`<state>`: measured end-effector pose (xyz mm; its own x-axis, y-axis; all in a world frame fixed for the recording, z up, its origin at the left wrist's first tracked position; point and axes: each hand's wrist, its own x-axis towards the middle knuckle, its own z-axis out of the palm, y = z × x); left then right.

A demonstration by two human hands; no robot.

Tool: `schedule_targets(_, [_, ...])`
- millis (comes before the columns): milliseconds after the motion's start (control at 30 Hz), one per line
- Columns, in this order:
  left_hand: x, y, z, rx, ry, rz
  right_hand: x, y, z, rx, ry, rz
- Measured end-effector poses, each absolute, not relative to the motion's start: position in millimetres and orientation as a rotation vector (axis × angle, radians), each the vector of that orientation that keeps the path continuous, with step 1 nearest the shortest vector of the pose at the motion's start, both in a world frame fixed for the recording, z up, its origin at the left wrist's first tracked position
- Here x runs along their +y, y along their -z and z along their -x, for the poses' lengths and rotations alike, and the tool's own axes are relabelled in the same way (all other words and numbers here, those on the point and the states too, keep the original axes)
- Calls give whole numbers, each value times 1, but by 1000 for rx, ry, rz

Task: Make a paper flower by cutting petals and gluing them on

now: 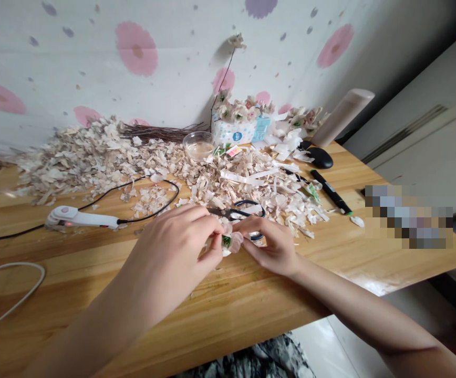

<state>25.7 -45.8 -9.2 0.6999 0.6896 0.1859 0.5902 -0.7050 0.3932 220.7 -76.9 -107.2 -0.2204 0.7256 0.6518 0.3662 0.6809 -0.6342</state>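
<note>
Between my two hands is a small pale pink flower (235, 242) with a green centre, above the wooden table. My left hand (186, 239) pinches its left side with thumb and fingertips. From the right, my right hand (269, 244) pinches a petal at the flower's edge. Just behind the hands lie black-handled scissors (247, 210), partly hidden by my fingers. A large heap of dry, pale petals (94, 157) spreads over the back of the table.
On the wooden table (165, 336) are a white corded device (82, 218), a clear bowl (198, 147), a tissue pack (236, 131) topped with flowers, brown stems (161, 133), a black marker (331, 192), a mouse (320, 157) and a tilted bottle (342, 118).
</note>
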Motion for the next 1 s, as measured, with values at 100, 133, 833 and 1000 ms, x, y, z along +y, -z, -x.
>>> schedule_targets(100, [-45, 10, -26, 1004, -453, -2593, -77, 107, -221, -1826, -427, 862])
schedule_targets(133, [-45, 10, -26, 1006, -446, -2588, -78, 107, -220, -1823, -426, 865])
schedule_targets(833, [-40, 11, -23, 977, -331, -2583, -80, 109, -218, -1846, -424, 911])
schedule_targets(1000, [-38, 11, -23, 969, -333, -2592, -79, 109, -219, -1868, -408, 902])
